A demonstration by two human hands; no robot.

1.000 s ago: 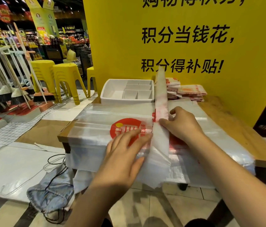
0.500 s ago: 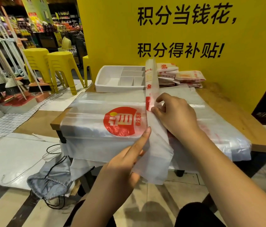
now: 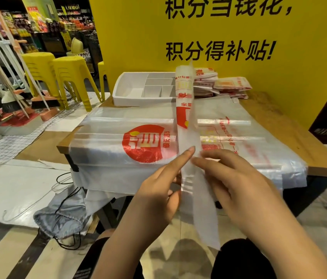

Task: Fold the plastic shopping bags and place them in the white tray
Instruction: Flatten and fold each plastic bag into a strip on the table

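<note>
Bag strip (image 3: 186,137), folded long and narrow, stands upright over the flat bags (image 3: 118,133) on the surface (image 3: 291,133), in front of the white tray (image 3: 130,93). Our left hand (image 3: 156,200) pinches it, index straight. Right hand (image 3: 237,190) fingertips touch it; we can't tell if it grips.

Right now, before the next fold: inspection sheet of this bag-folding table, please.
Surface: wooden table, mostly under a flat stack of clear red-logo plastic shopping bags.
Job's things: narrow folded strip of plastic bag, held upright; white compartment tray at the far edge; folded bag piles right of it.
Clutter: grey fabric bag on the floor.
Grippers: left hand and right hand both pinch the strip.
Cables: black cord beside the grey bag.
Surroundings: yellow wall, yellow plastic stools, brooms at left.
</note>
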